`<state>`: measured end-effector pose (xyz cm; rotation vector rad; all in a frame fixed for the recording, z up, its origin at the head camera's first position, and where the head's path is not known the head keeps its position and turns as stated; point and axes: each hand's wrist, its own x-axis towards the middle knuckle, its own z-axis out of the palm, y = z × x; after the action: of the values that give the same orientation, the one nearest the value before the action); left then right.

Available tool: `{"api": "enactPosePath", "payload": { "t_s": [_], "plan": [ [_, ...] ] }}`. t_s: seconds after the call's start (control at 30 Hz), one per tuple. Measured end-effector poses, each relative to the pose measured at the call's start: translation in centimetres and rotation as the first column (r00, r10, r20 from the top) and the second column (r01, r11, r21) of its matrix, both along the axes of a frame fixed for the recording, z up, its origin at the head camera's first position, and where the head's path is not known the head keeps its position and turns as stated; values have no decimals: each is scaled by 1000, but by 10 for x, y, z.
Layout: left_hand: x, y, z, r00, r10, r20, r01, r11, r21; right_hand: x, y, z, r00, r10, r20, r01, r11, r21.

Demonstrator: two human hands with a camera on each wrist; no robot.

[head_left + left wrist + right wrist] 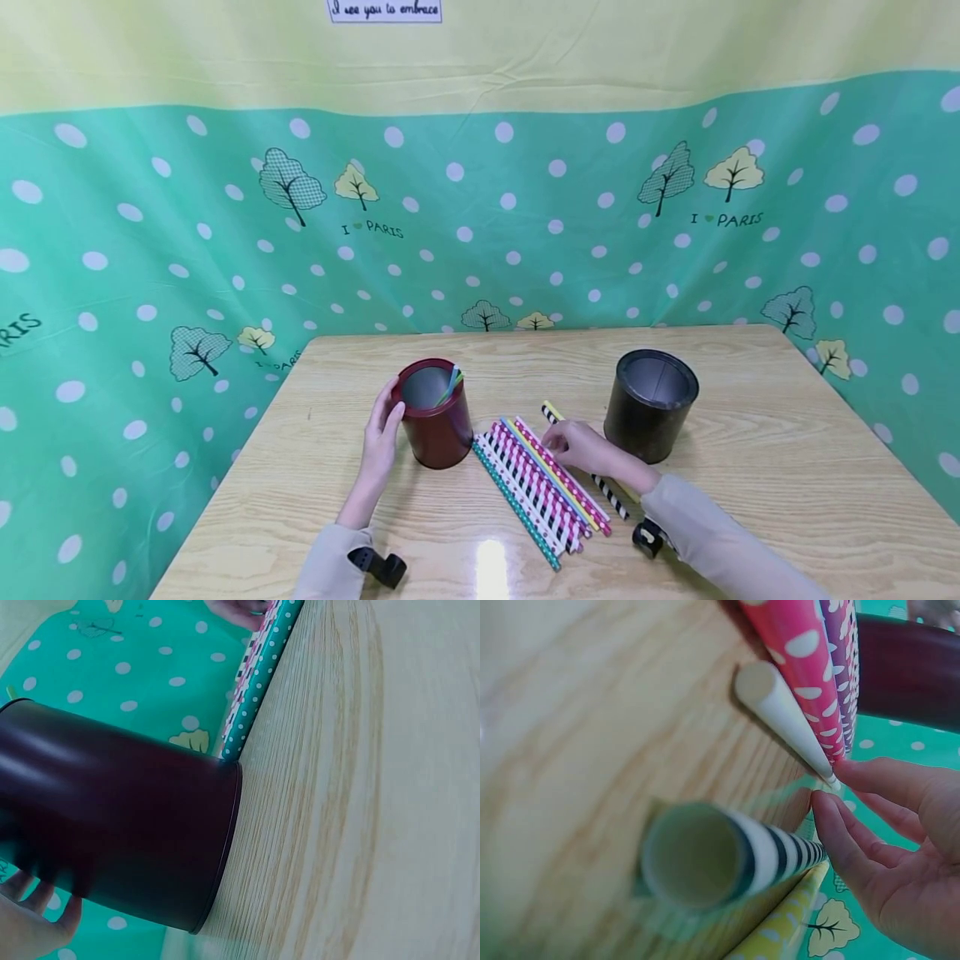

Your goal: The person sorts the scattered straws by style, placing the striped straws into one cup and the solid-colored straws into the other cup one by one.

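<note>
My left hand [381, 433] holds the left side of a dark red canister [441, 437], thumb in front and fingers near its rim; in the left wrist view, bent fingertips touch its wall. Inside lean a blue and a green straw [454, 385]. My right hand [581, 444] reaches down among the patterned paper straws [536, 492]. In the right wrist view, thumb and fingertips stand slightly apart around the far part of a white straw [780, 709], beside a pink dotted straw [810, 690]. A black-and-white striped straw [769, 855] and a yellow one [784, 922] lie below that hand.
A black canister [651, 408] stands to the right, behind my right forearm. The light wooden table [750, 467] ends at a green dotted curtain [510, 225]. Each wrist wears a small black camera, such as the left one [378, 567].
</note>
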<state>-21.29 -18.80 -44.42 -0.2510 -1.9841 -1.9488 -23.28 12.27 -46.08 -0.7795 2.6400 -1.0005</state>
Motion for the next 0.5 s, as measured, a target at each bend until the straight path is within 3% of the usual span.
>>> {"api": "enactPosePath", "payload": {
  "t_s": [0.5],
  "plan": [
    [0,-1,0,1000,5,0,-5,1000,2,-2,1,-5,1000,3,9,-3,1000,24]
  ]
}}
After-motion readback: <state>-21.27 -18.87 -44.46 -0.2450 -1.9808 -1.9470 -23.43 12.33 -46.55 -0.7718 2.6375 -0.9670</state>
